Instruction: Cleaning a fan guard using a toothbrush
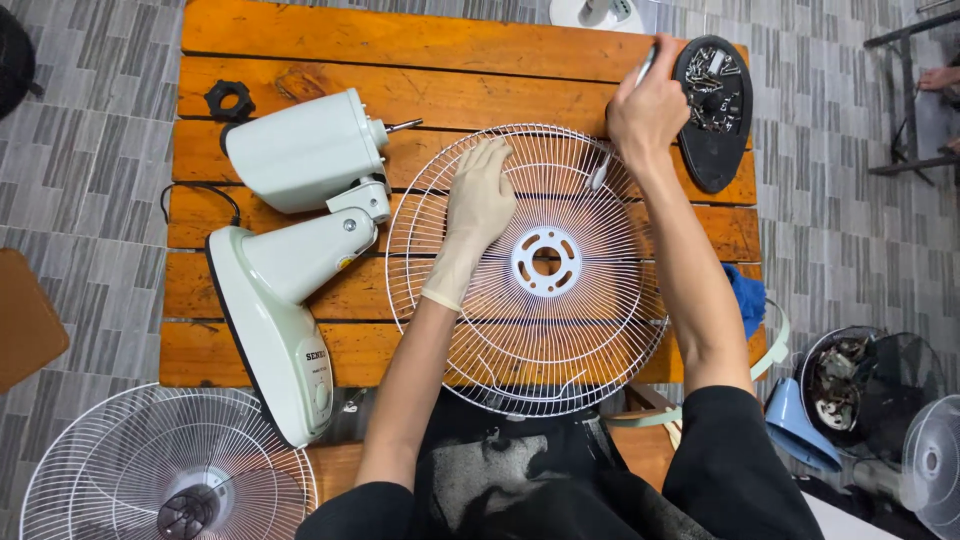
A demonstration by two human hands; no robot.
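White wire fan guard (530,340) lies flat on the wooden table (400,45). Gloved left hand (478,200) presses it, fingers spread flat. Right hand (648,108), at the far rim, is clenched on a slim tool (603,172) angled down into the wires

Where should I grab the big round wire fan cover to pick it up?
Probably by the outer rim of the wire fan cover, from the near edge: it overhangs the wooden table there, so fingers can curl under. The wires look thin and bendy.
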